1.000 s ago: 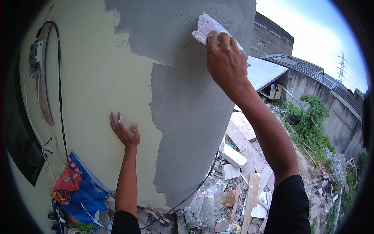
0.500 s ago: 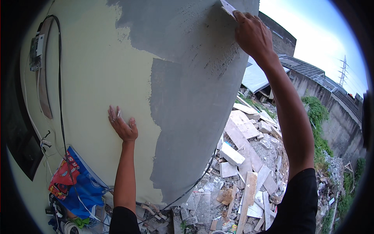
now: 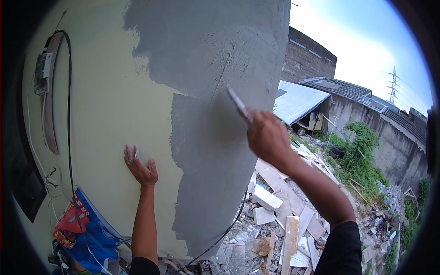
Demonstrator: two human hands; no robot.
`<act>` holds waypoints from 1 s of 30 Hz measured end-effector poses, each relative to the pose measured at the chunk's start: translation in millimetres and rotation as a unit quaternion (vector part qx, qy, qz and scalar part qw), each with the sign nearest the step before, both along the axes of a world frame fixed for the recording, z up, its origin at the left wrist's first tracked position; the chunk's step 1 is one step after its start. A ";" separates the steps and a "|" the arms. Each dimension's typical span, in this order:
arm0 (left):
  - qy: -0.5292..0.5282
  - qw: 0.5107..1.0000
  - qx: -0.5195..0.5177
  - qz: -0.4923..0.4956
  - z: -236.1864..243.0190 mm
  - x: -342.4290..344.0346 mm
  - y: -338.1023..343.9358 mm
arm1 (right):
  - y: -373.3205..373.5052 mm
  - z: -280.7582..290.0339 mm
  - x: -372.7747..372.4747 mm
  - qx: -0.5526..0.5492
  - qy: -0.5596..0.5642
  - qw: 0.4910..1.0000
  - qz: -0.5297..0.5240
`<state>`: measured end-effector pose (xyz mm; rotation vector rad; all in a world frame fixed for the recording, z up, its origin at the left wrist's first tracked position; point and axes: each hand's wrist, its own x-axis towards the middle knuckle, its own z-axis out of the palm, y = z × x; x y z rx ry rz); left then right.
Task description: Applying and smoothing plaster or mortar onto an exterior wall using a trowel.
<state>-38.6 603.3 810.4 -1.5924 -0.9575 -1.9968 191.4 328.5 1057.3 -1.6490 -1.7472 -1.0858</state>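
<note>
A wet-looking grey coat (image 3: 208,146) covers the right part of the pale yellow-green wall (image 3: 105,110), with a ragged border between them. My right hand (image 3: 270,137) is closed around a flat scraper (image 3: 238,102), held slantwise with its blade tip at the grey surface. Fresh ridges and rough specks of grey plaster (image 3: 229,57) lie above the blade. My left hand (image 3: 140,168) rests on the bare yellow-green wall, palm against it and fingers spread; it holds nothing. Pale smears mark its fingers.
Below and right lies rubble with boards and broken blocks (image 3: 267,198). A black cable (image 3: 70,114) hangs down the left wall beside an electrical box (image 3: 43,73). A blue and red cloth (image 3: 89,233) is at lower left. Beyond are a metal roof (image 3: 300,101) and concrete wall (image 3: 353,110).
My right hand has come down the grey area with the scraper, leaving a raised plaster ridge above. My left hand stays flat on the wall. The whole view has shifted slightly.
</note>
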 end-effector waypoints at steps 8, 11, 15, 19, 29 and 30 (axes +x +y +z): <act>-0.004 1.000 0.009 -0.020 12.6 15.3 -4.3 | 56.7 164.8 -13.2 0.224 0.018 0.973 -0.047; -0.008 1.000 0.004 -0.020 8.0 17.4 3.7 | 115.1 86.4 -49.8 0.180 -0.118 0.976 -0.047; -0.016 1.000 -0.003 -0.011 3.8 4.7 3.0 | 116.3 -39.3 -83.0 0.128 -0.323 0.938 0.001; -0.021 1.000 -0.007 0.001 2.5 1.9 2.4 | 83.9 -22.9 -90.0 -0.002 -0.228 0.970 0.086; -0.019 0.999 -0.012 -0.041 8.2 10.1 -7.4 | 124.1 154.5 -108.0 0.220 -0.219 0.950 -0.031; -0.021 0.999 -0.010 -0.042 8.0 7.5 -6.0 | 131.6 140.3 -109.9 0.187 -0.204 0.960 -0.040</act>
